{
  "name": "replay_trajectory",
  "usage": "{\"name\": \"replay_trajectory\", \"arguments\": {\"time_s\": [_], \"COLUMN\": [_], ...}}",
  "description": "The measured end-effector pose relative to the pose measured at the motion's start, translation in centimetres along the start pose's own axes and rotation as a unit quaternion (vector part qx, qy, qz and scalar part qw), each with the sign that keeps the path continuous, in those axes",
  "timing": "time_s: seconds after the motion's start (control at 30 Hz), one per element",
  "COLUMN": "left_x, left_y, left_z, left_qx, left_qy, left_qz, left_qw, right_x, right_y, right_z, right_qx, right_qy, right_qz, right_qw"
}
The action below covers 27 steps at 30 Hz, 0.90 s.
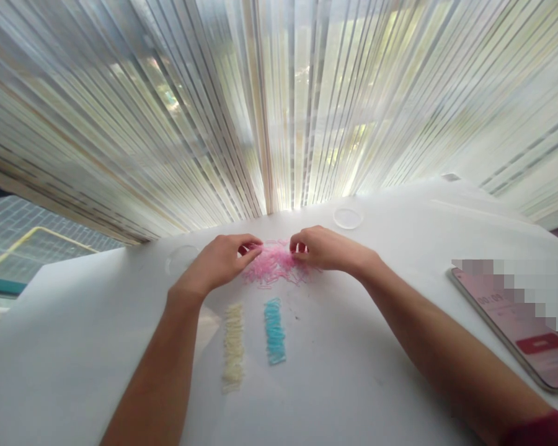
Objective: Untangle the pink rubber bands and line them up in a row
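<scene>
A loose pile of small, thin pink looped pieces [274,263], which look like paper clips, lies on the white table. At its left edge my left hand [223,259] has thumb and forefinger brought close together; anything between the tips is too small to make out. My right hand [323,249] reaches into the pile's right side with curled fingers, and what they pinch is hidden. Nearer to me lie a row of pale yellow pieces [233,347] and a shorter row of light blue pieces [274,331], both laid side by side in columns.
A clear round dish or lid [348,217] lies beyond my right hand, and another clear round one [179,259] is partly behind my left hand. A phone [516,328] rests at the right. Sheer striped curtains [279,105] hang along the table's far edge.
</scene>
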<state>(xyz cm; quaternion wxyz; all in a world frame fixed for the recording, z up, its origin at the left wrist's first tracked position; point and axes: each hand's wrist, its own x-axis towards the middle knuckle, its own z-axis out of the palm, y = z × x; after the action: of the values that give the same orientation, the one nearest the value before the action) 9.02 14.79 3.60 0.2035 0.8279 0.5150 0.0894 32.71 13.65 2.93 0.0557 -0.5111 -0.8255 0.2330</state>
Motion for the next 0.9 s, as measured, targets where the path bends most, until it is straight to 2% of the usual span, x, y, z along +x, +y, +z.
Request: {"name": "replay_trajectory", "arguments": {"time_s": [0.27,0.5,0.9], "left_x": [-0.3,-0.4,-0.3], "left_y": [-0.3,-0.1,-0.1], "left_z": [-0.4,-0.8,-0.9], "left_qx": [-0.005,-0.018,-0.021], "left_qy": [-0.011,-0.011,-0.001], "left_qz": [0.004,-0.004,0.004], "left_qw": [1.0,1.0,1.0], "right_x": [-0.6,-1.1,-1.0], "right_y": [0.8,1.1,1.1], "right_z": [-1.4,-2.4,-2.4], "right_qx": [0.02,0.04,0.055], "right_qy": [0.068,0.073,0.086], "right_qz": [-0.005,0.014,0.01], "right_qw": [0.997,0.996,0.995]}}
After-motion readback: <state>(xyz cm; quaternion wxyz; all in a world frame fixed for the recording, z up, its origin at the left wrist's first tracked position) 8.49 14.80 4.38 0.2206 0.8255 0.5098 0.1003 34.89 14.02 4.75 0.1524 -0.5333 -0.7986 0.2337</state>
